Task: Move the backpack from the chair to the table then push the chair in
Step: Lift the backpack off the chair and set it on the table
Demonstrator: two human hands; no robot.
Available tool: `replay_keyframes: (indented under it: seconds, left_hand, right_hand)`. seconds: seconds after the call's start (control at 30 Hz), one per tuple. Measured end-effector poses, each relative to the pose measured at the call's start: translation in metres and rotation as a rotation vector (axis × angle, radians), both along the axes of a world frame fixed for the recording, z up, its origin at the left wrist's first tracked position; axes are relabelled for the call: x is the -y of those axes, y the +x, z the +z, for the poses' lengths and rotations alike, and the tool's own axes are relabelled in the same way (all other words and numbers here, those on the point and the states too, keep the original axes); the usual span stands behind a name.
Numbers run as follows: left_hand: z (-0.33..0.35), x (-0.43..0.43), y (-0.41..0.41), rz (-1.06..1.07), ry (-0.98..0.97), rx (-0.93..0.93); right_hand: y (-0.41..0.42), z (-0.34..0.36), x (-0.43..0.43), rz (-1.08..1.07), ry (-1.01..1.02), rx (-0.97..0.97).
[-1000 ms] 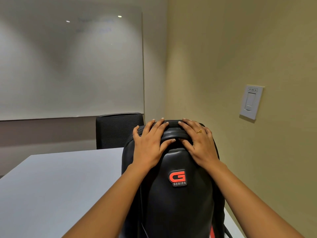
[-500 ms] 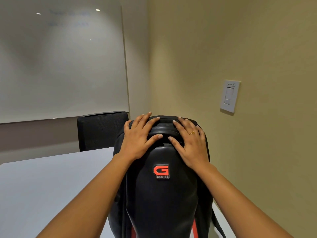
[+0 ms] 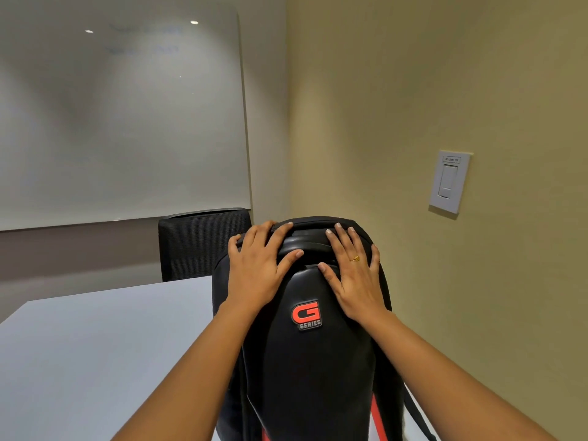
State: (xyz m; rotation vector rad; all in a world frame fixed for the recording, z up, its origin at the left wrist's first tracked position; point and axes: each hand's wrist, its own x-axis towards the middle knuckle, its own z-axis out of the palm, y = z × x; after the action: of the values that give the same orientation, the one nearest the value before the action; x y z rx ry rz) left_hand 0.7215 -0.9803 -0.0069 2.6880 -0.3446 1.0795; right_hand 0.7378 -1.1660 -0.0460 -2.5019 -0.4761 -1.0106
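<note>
A black backpack with a red "G Series" badge stands upright on the right end of the white table. My left hand lies on its top left shoulder, fingers spread and curled over the top edge. On the top right lies my right hand, which wears a ring, its fingers reaching the top handle. Both palms press against the bag and steady it. The bag's lower part is cut off by the frame.
A black mesh chair stands tucked at the table's far side, under a whiteboard. A beige wall with a light switch runs close along the right of the backpack.
My two hands have slid a little apart on the backpack's top, the right one further to the right. The backpack stays upright on the table.
</note>
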Motion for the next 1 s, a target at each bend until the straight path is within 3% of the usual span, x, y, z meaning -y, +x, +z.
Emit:
replay_keyframes:
  seconds: [0.37,0.5,0.63,0.77,1.0]
  left_hand:
    - [-0.008,0.016,-0.019,0.286,0.042,0.025]
    - [-0.001,0.012,-0.026,0.234,0.089,-0.03]
    - [0.019,-0.003,-0.026,0.155,0.067,-0.16]
    - [0.03,-0.024,-0.019,0.064,-0.115,-0.287]
    - [0.024,-0.025,-0.032,0.132,-0.1,-0.139]
  right_hand:
    - [0.019,0.003,-0.006,0.109,-0.028,-0.106]
    - [-0.009,-0.008,-0.018,-0.011,0.174,-0.114]
    - [-0.042,-0.016,-0.037,-0.047,0.43,-0.331]
    - [-0.05,-0.025,-0.043,-0.024,0.42,-0.387]
    - [-0.026,-0.026,-0.052,0.06,0.355,-0.437]
